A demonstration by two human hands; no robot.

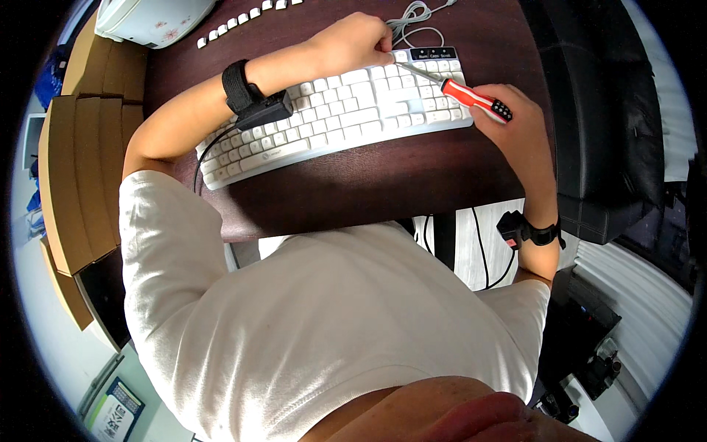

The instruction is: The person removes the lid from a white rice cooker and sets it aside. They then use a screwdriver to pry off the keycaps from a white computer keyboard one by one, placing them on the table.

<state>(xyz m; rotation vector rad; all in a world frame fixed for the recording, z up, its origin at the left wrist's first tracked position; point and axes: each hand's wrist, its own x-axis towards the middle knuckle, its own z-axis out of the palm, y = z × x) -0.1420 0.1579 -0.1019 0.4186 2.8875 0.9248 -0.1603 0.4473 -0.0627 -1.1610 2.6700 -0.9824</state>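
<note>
A white keyboard (331, 110) lies slightly slanted on the dark table. My right hand (515, 121) is wrapped round the red and white handle of a screwdriver (465, 94). Its metal shaft points left across the keyboard's upper right part, and its tip reaches a key near my left fingers. My left hand (361, 43) is closed with curled fingers at the keyboard's far edge, beside that tip. What those fingertips hold, if anything, is hidden. Several loose white keycaps (233, 23) stand in a slanting row beyond the keyboard, to the left.
A coiled grey cable (412, 20) lies behind the keyboard. At the far left stands a white appliance with a flower print (155, 20), with cardboard boxes (77, 177) beside the table (353, 173). A black leather seat (607, 147) stands to the right. Black cables run from my wrist devices.
</note>
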